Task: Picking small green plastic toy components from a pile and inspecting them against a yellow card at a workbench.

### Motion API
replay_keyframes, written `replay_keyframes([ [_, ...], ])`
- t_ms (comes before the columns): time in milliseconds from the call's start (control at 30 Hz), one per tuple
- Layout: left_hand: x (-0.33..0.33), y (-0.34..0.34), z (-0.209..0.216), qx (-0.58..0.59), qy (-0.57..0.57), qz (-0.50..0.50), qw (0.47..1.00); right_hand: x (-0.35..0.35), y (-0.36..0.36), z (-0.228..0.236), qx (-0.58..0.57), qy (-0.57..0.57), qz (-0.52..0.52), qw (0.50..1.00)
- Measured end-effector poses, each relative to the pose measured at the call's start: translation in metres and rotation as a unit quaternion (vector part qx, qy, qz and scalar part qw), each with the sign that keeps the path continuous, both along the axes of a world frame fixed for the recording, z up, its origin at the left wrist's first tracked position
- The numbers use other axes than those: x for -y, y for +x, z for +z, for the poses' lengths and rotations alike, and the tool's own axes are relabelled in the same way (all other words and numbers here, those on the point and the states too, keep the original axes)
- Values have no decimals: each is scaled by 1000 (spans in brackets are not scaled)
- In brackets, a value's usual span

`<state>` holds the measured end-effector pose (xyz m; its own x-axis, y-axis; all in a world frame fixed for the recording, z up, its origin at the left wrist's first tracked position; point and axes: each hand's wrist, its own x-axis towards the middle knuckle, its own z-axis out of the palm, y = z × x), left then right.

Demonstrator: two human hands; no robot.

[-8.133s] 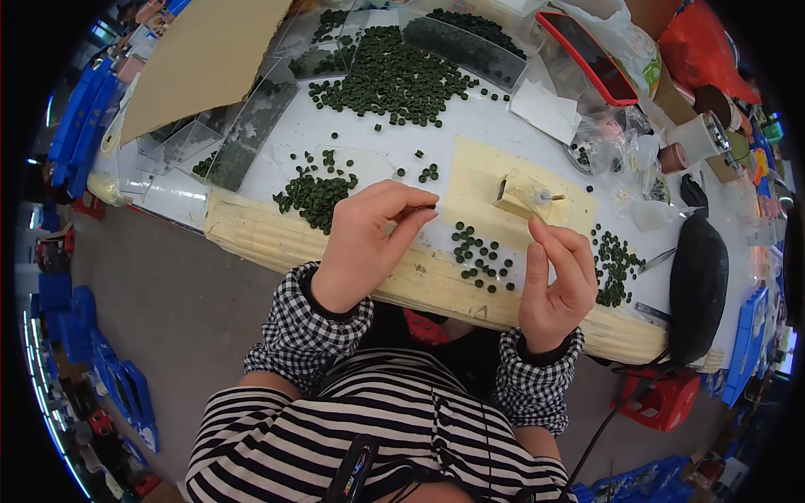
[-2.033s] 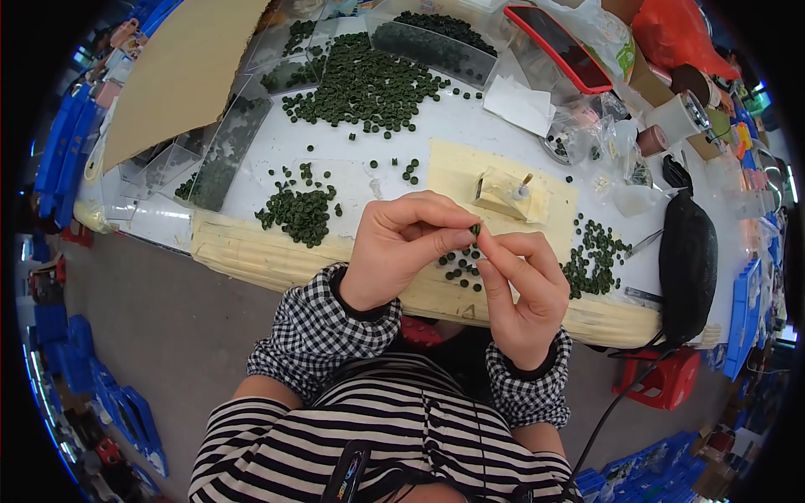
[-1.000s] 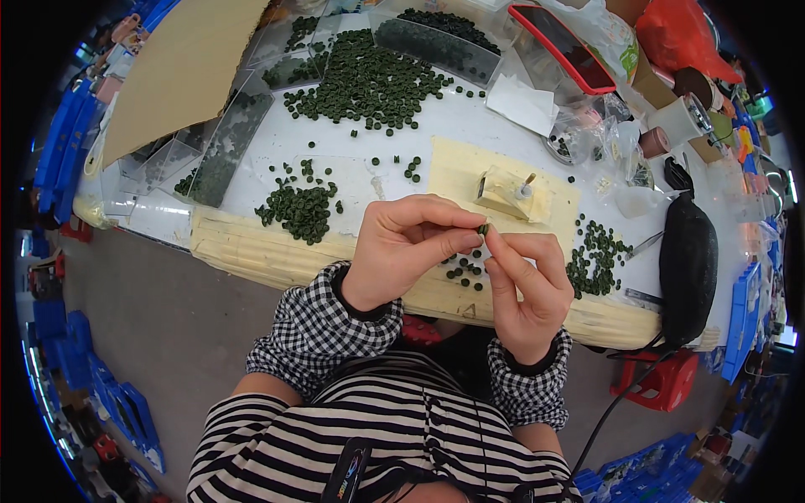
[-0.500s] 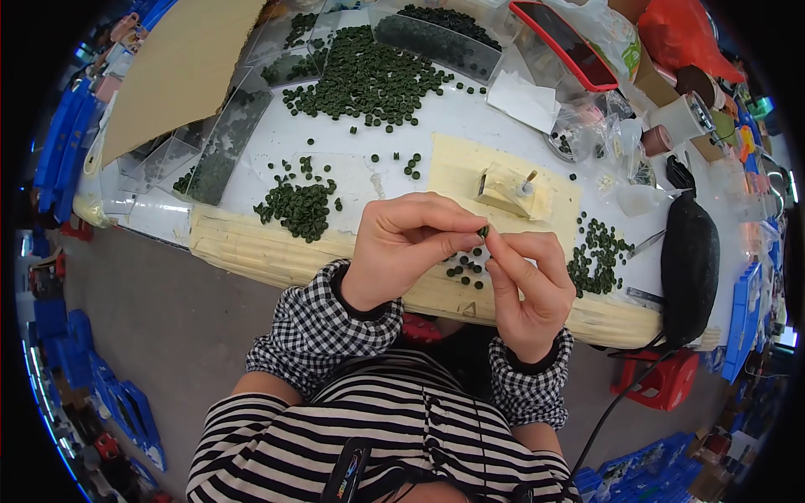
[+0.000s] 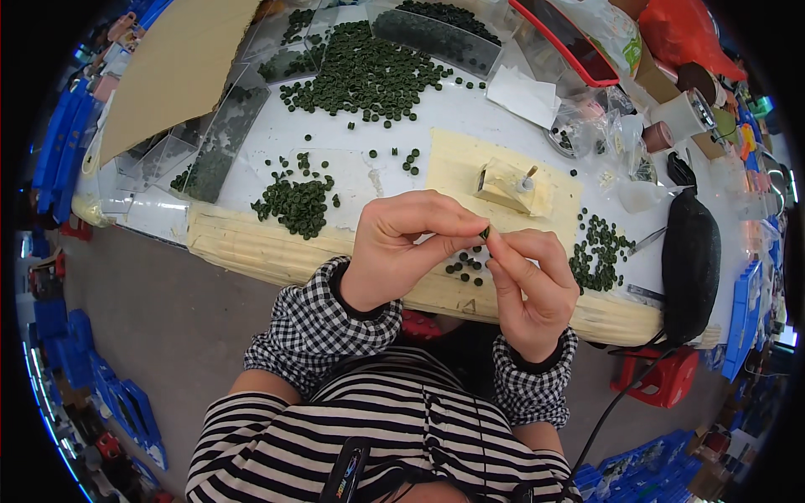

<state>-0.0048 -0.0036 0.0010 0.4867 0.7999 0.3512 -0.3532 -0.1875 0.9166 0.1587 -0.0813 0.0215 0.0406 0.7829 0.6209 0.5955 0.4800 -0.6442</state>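
Your left hand (image 5: 392,251) clamped on a small green piece (image 5: 485,234) — your right hand (image 5: 534,293) against it, grip unclear

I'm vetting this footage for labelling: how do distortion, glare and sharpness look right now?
Head view: the cream-yellow wrapped table edge bends and the corners are black; head view: a bright white patch glares at the right rim; head view: bare left hand and bare right hand look fairly sharp, but the small dark-green round piece between them shows little detail.
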Motion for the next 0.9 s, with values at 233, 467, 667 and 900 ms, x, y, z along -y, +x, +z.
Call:
replay_keyframes([
  [233, 4, 3, 7, 45, -92, -2, 995, -1, -3, -1, -31, 2, 2, 1000],
  [467, 0, -2, 4, 13, -33, -21, 999, 0, -1, -1, -22, 14, 2, 1000],
  [667, 2, -1, 3, 20, -33, -14, 999, 0, -1, 0, -19, 21, 4, 1000],
  [900, 1, -1, 3, 7, -22, -7, 1000, -1, -1, -2, -19, 21, 7, 1000],
])
